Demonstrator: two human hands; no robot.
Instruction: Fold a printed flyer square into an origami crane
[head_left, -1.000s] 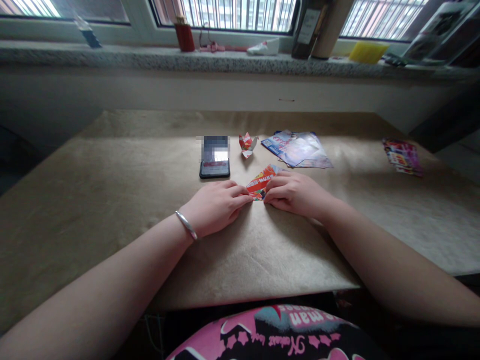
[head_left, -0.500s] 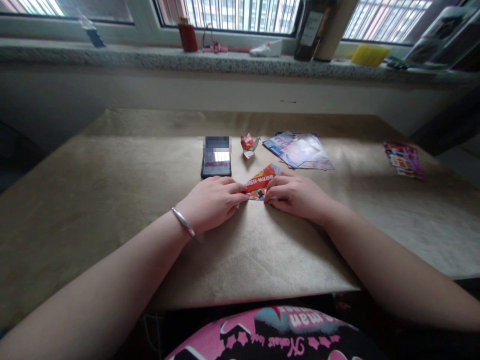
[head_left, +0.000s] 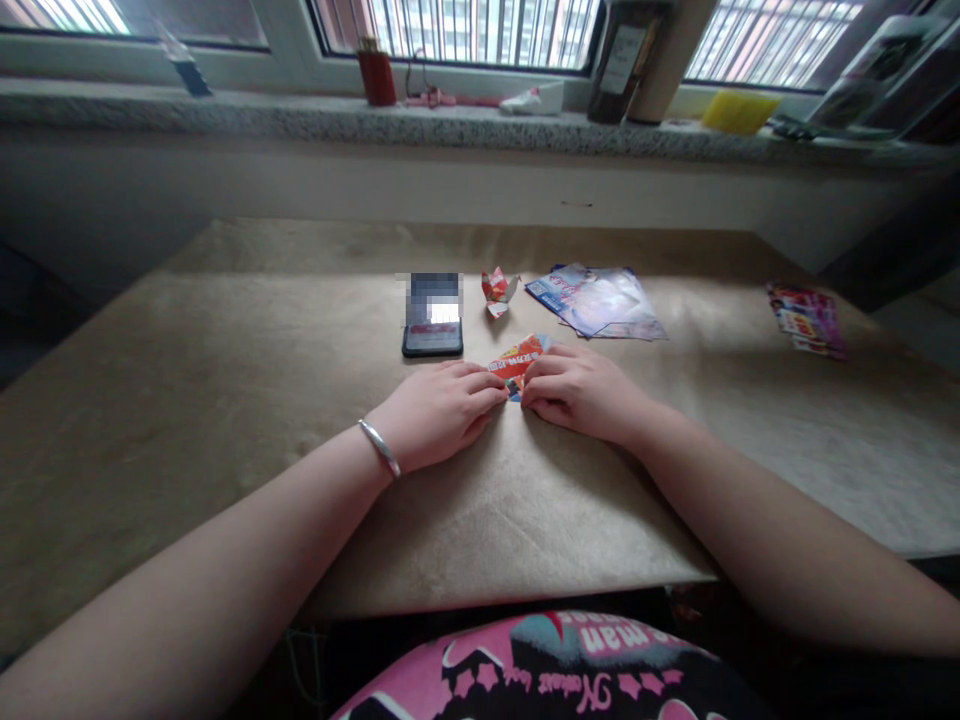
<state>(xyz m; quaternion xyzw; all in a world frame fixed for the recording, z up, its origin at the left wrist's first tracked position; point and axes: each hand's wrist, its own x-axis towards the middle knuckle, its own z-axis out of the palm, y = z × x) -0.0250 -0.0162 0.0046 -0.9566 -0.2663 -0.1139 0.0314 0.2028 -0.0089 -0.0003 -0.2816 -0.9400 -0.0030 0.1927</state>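
A folded piece of printed paper [head_left: 516,362], red-orange with white characters, lies on the table between my hands. My left hand [head_left: 448,405] presses its fingertips on the paper's near left edge, fingers together. On the near right side my right hand [head_left: 574,388] pinches the paper with bent fingers, covering part of it. Beyond the paper stands a small folded paper figure [head_left: 497,292] in red and white, with pointed tips. A dark phone [head_left: 433,338] lies flat just past my left hand, its screen partly blurred out.
Glossy printed sheets [head_left: 596,300] lie in a loose pile at the back right. Farther right is a small stack of colourful leaflets [head_left: 806,320]. The stone windowsill [head_left: 465,125] behind the table holds a red container [head_left: 376,75], a dark bottle [head_left: 619,65] and a yellow object [head_left: 741,110].
My left hand has slid right and slightly nearer me along the paper's edge, closer to my right hand. My right hand has shifted slightly left. Less of the paper shows between them.
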